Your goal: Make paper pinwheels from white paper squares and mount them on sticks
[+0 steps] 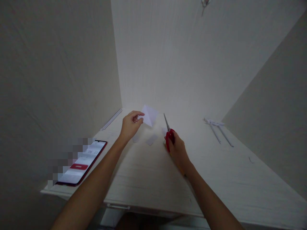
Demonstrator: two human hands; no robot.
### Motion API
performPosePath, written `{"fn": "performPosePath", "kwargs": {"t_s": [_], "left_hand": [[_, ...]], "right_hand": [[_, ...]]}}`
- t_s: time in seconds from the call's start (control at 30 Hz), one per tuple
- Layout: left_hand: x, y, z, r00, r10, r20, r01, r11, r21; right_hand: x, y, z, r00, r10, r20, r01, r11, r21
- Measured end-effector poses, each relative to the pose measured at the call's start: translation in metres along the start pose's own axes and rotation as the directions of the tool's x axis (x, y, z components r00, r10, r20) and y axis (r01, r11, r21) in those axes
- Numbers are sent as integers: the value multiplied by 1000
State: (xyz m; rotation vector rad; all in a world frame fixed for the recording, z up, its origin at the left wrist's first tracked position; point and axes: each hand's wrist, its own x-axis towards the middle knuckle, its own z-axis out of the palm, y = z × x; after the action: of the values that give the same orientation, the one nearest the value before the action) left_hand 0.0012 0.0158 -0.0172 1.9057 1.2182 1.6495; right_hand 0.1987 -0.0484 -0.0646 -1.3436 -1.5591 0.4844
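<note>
My left hand [132, 124] pinches the left edge of a small creased piece of white paper [150, 115], held up over the table. My right hand [177, 147] is wrapped round the red handles of a pair of scissors [167, 123], whose closed-looking blades point up and away from me, to the right of the paper. Below the paper, a loose white paper piece [152, 139] lies on the table, with another pale piece [136, 138] close to my left wrist. Something yellow and thin, partly hidden, lies under my right hand and wrist.
A phone [83, 163] with a lit screen lies at the table's left edge. Thin white rolled sticks [112, 119] rest along the left wall. At the right lie more white sticks [219, 131] joined at one end, and a small scrap [250, 159]. Walls enclose the white table [144, 179].
</note>
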Motion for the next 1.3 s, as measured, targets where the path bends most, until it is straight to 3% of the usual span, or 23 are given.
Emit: {"fn": "performPosePath", "kwargs": {"t_s": [0.17, 0.33, 0.47, 0.63, 0.87, 1.07, 1.3], "left_hand": [[-1, 4, 0, 1000, -6, -6, 6, 1000, -30], [-1, 6, 0, 999, -44, -7, 43, 998, -36], [-1, 9, -1, 989, -147, 32, 150, 981, -125], [-2, 15, 0, 950, -292, 107, 310, 912, -268], [-5, 19, 6, 896, -400, 194, 444, 818, -366], [-8, 14, 11, 885, -413, 215, 465, 789, -401], [-8, 10, 13, 874, -439, 207, 484, 759, -435]], "right_hand": [[2, 11, 14, 956, 185, 228, -222, 964, 149], [-6, -9, 5, 849, 125, 513, -264, 942, 207], [-13, -26, -12, 796, 107, 596, -335, 898, 286], [-17, -21, -11, 666, 127, 735, -503, 804, 317], [-16, -14, -6, 682, 90, 725, -481, 803, 352], [-15, -21, -8, 657, 139, 741, -557, 752, 353], [-15, -18, -8, 665, 135, 735, -543, 763, 351]]}}
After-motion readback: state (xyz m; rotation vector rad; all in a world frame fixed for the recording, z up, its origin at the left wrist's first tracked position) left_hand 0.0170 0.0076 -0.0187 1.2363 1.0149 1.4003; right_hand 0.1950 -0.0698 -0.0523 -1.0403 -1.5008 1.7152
